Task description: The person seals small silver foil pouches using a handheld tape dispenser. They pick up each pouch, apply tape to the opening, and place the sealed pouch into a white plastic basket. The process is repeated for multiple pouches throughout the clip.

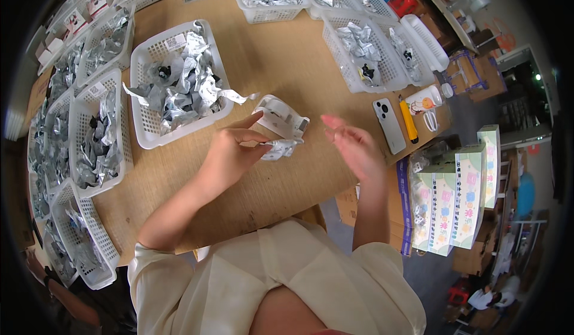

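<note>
Between the thumb and fingers of my left hand [234,153] is a small crinkled silver foil packet [280,150]. Just beyond it on the table lies a low white-and-clear object [276,115] with rounded corners; its kind is unclear. My right hand [356,148] is over the table to the right, apart from the packet. Its fingers are loosely bent and spread, with nothing visible in them. To the upper left of my left hand stands a white basket [138,105] heaped with torn silver foil packets [191,75], some dark pieces showing among them.
More white baskets [124,155] of foil packets line the left and far sides. At right lie a phone [389,126], a yellow utility knife [408,121] and a printed white cup [423,100]. Pale printed boxes [466,197] stand beyond the table's right edge. Another person's arm [69,299] shows lower left.
</note>
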Available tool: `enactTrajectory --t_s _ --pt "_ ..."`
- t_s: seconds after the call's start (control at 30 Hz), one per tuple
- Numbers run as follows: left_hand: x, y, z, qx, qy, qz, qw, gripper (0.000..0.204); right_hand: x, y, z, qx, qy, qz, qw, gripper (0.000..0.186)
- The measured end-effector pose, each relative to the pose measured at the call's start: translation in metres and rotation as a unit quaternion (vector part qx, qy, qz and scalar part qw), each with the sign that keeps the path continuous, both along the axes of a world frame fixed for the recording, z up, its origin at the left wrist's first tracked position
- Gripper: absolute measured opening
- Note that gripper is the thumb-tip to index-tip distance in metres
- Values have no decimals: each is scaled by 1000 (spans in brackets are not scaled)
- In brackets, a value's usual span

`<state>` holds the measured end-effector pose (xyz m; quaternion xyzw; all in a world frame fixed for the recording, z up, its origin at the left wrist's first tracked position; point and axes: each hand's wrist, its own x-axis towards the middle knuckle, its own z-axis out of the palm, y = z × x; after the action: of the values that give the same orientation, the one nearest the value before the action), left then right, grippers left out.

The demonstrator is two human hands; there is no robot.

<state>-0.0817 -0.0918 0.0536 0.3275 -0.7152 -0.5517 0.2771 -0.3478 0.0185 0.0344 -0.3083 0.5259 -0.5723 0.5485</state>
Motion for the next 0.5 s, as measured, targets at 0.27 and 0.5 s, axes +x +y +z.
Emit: enactTrajectory --t_s 0.27,0.5 --pt "4 25 18 -421 41 59 904 25 68 0 17 -76 -39 -24 996 5" --pt "4 22 19 -646 12 78 759 8 78 -7 28 -100 -15 -15 995 4"
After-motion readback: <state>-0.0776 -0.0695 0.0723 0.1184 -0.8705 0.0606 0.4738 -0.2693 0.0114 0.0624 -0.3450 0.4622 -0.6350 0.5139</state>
